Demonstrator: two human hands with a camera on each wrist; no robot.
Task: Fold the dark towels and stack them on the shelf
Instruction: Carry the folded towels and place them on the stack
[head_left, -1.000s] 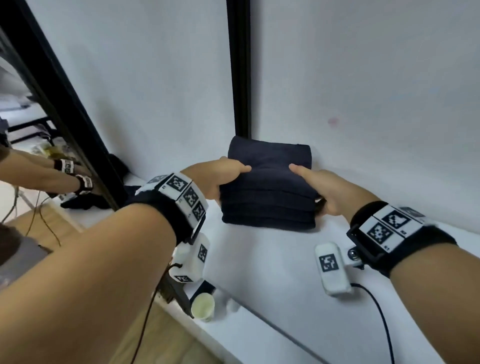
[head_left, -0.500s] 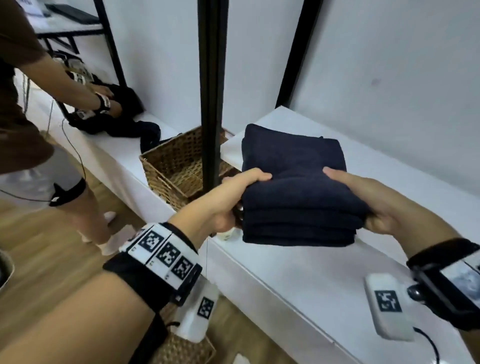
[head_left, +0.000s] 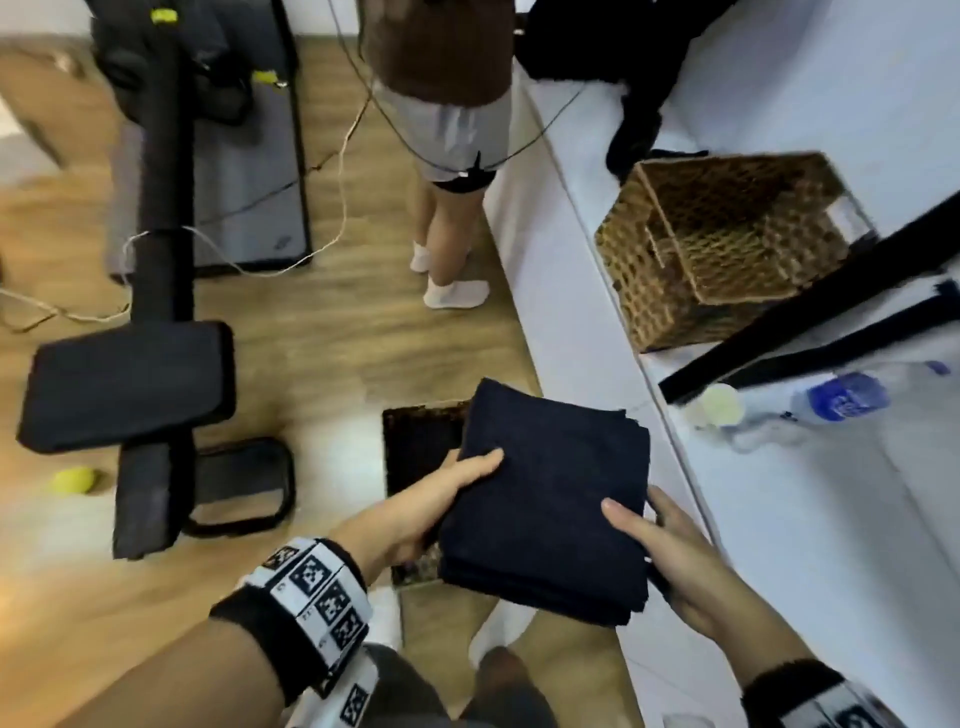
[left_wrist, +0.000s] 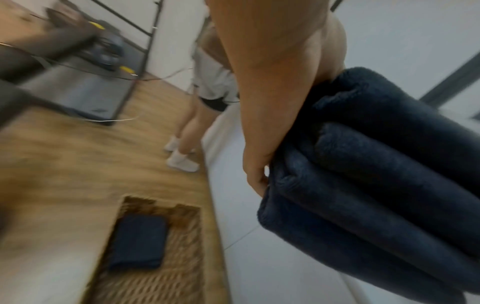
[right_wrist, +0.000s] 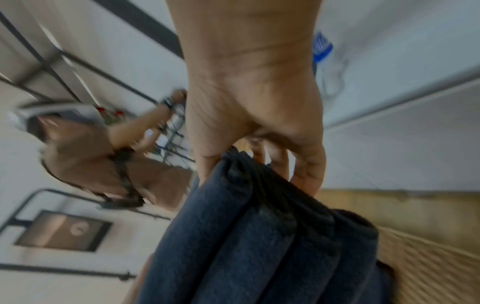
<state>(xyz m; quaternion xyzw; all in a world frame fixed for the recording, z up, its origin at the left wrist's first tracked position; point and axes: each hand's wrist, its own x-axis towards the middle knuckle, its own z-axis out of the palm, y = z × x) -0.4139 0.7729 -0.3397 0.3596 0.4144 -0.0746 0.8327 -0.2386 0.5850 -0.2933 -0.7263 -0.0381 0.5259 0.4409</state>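
A stack of folded dark navy towels (head_left: 556, 493) hangs in the air between both hands, off the white shelf (head_left: 810, 519) and above the floor. My left hand (head_left: 441, 499) grips its left edge, thumb on top and fingers underneath. My right hand (head_left: 660, 540) grips the right edge the same way. The left wrist view shows the rolled folds of the towel stack (left_wrist: 376, 174) against my palm (left_wrist: 272, 123). The right wrist view shows my fingers (right_wrist: 306, 170) curled round the towel stack (right_wrist: 259, 236). Another folded dark towel (left_wrist: 139, 242) lies in a wicker basket (left_wrist: 161, 277) on the floor below.
A second wicker basket (head_left: 727, 244) stands on the white shelf, with a black post (head_left: 810, 312) crossing in front. A cup (head_left: 719, 405) and a water bottle (head_left: 836, 397) lie on the shelf. Another person (head_left: 447, 130) stands at the shelf ahead. A black bench (head_left: 145, 364) stands left.
Both hands have lifted the towel stack off the white shelf and carried it left and down, over the floor basket. The head view has swung downward.
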